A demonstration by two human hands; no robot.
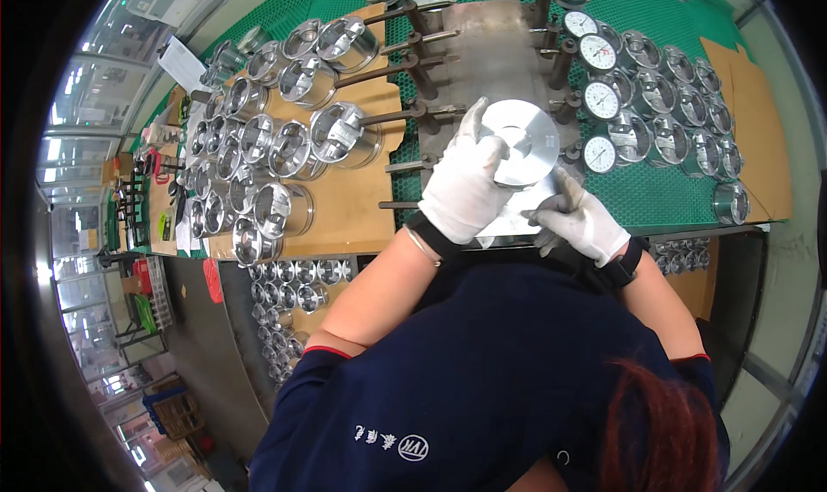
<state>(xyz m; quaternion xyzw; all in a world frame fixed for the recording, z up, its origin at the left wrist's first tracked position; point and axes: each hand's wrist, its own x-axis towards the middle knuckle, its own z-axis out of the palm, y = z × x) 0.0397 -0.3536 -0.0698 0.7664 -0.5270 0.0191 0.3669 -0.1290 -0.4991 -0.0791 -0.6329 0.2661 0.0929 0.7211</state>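
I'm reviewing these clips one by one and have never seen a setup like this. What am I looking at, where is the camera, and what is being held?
This is a single fisheye view from a camera worn on a person's head, looking down, so straight edges bend. There is no robot. Two white-gloved hands work over a grey metal plate. The left hand grips a round shiny metal part; the right hand rests just below it, touching its edge. More shiny metal parts lie on cardboard to the left, others on green mesh to the right, beside round dial gauges.

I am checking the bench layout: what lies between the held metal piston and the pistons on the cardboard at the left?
In the head view, dark gauge rods on the steel plate lie between the held piston and the left pistons.
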